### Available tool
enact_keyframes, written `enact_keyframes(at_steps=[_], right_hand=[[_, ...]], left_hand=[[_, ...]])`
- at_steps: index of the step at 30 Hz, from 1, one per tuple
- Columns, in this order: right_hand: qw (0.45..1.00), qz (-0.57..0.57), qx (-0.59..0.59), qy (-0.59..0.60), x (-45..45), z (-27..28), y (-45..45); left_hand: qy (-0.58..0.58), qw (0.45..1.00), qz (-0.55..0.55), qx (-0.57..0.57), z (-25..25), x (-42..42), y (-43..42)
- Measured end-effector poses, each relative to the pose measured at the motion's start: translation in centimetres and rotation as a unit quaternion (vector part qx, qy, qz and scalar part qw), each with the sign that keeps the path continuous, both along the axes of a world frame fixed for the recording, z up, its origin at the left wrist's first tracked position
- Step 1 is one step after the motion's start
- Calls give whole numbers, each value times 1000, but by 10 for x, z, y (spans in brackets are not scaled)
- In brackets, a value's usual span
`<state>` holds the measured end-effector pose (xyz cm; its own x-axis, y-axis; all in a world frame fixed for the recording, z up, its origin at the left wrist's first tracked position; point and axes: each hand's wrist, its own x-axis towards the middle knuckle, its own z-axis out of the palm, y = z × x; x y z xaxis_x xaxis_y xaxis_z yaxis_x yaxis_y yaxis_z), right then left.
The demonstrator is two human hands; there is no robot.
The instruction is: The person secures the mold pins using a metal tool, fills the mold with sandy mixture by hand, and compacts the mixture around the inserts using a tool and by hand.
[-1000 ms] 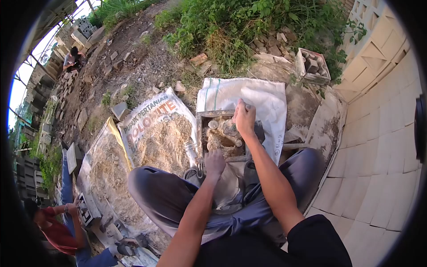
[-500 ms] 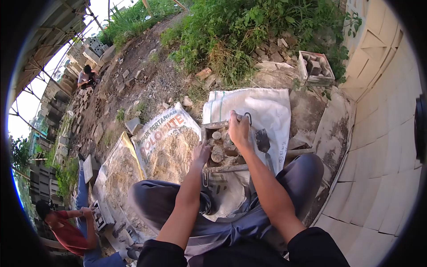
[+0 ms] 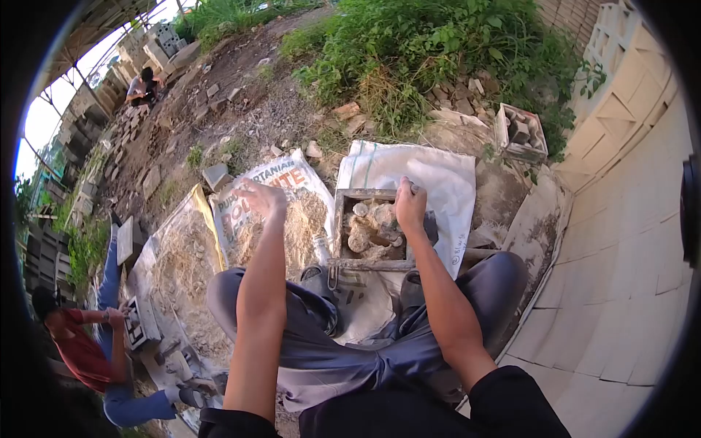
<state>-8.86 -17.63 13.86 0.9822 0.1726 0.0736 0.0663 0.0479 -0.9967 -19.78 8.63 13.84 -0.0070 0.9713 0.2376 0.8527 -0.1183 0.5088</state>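
Note:
A wooden box mould [image 3: 372, 265] holding pale, crumbly material with rounded lumps [image 3: 372, 226] rests on a white sack in front of my crossed legs. My right hand [image 3: 410, 208] is closed at the mould's right side, near its upper corner; what is inside the fist is hidden. Out to the left, my left hand [image 3: 264, 200] hovers, fingers spread and slightly blurred, above a printed sack [image 3: 281, 175] heaped with pale loose material [image 3: 307, 215]. A metal loop [image 3: 333, 277] hangs at the mould's lower left corner. Behind my right hand a dark flat piece [image 3: 431, 226] partly shows.
A second box with blocks [image 3: 521, 131] stands at the upper right. Pale stacked panels [image 3: 606, 292] line the right side. At lower left, a person in a red shirt [image 3: 84, 350] handles another mould [image 3: 139, 325]. Another person [image 3: 142, 87] crouches farther off. Green plants [image 3: 416, 58] grow ahead.
My left hand has left the mould's left side and swung left and up over the printed sack, its fingers opening. My right hand has shifted slightly right along the mould. The view has tilted a little.

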Motion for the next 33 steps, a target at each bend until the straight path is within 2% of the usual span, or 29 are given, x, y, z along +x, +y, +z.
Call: enact_keyframes(at_steps=[2,3,4,5,6,7,9,10,11,12,14,16,17,19,21,23,24,26,27,28,29,30,31,32,33], right_hand=[[997,36,55,46,-5,4,-1],[997,34,52,48,-13,3,-2],[997,66,42,-9,-19,3,0],[993,94,29,-64,-25,1,-3],[994,87,25,-66,-31,-2,-5],[994,95,22,-49,-38,-7,-4],[993,116,16,-11,-46,-23,-5],[989,136,59,21,-46,-29,-8],[990,130,56,26,-44,-41,-9],[992,111,20,-50,-37,-64,-10],[987,95,-22,-125,-34,-71,-18],[994,104,24,32,-45,-55,-22],[994,105,22,37,-48,-58,-22],[971,120,-120,-172,-54,-81,-30],[966,137,-125,-180,-63,-92,-35],[979,132,-116,-102,-63,-85,-34],[988,123,-66,-70,-62,-87,-32],[989,131,-49,-54,-66,-93,-28],[990,134,-36,-37,-69,-96,-31],[980,122,-101,-119,-70,-99,-33],[979,124,-106,-123,-68,-100,-34],[988,112,-77,-66,-64,-95,-28],[994,102,-50,0,-66,-93,-25],[995,92,-15,19,-70,-73,-21],[995,94,-15,23,-66,-81,-15]], left_hand=[[178,966,-180,-45,-24,1,-23],[188,905,-363,-120,-50,-5,-28],[159,806,-524,-225,-77,-12,-32],[207,739,-600,-226,-77,-15,-56],[272,671,-643,-249,-74,-13,-76],[310,681,-654,-112,-82,-23,-97],[312,635,-705,-40,-102,-21,-115],[314,630,-709,-44,-111,-21,-119],[300,645,-701,-37,-120,-21,-121],[285,662,-693,-30,-125,-19,-125],[280,662,-695,-24,-109,-26,-128],[253,660,-708,2,-109,-35,-122],[255,659,-707,-3,-116,-36,-121],[270,616,-736,73,-121,-35,-126],[284,619,-730,68,-119,-27,-130],[231,721,-649,-72,-116,-19,-130],[231,722,-648,-73,-125,-15,-124],[204,789,-577,-56,-142,-10,-108],[205,789,-576,-63,-148,-12,-106],[212,828,-518,-30,-154,-15,-106],[213,865,-454,10,-158,-10,-103],[207,876,-433,-46,-160,-10,-102],[207,876,-432,-49,-165,-14,-103],[106,877,-447,-143,-166,-20,-102],[5,861,-453,-232,-167,-22,-100]])
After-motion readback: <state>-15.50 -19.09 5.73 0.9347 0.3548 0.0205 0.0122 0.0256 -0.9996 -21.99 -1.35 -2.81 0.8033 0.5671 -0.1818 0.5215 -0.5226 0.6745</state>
